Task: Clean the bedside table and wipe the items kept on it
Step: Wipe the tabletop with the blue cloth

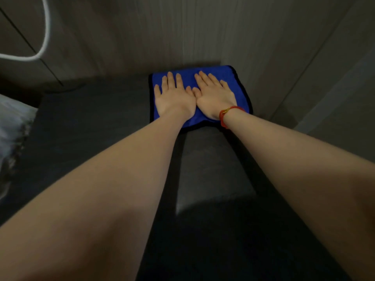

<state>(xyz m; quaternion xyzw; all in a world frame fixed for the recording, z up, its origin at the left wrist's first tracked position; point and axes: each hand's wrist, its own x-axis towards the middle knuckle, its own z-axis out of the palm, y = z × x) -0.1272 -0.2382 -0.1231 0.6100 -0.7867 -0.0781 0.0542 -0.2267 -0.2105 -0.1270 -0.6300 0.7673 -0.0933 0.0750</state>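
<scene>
My arms are bare from the near edge of the view all the way to the wrists; no sleeve shows on either one. My left hand (174, 98) carries nothing: no ring, no watch, no band. On my right wrist, just below my right hand (216, 96), I wear a thin red string bracelet (227, 114) with a small yellowish knot or bead on its inner side. The nails on both hands look short and unpainted.
</scene>
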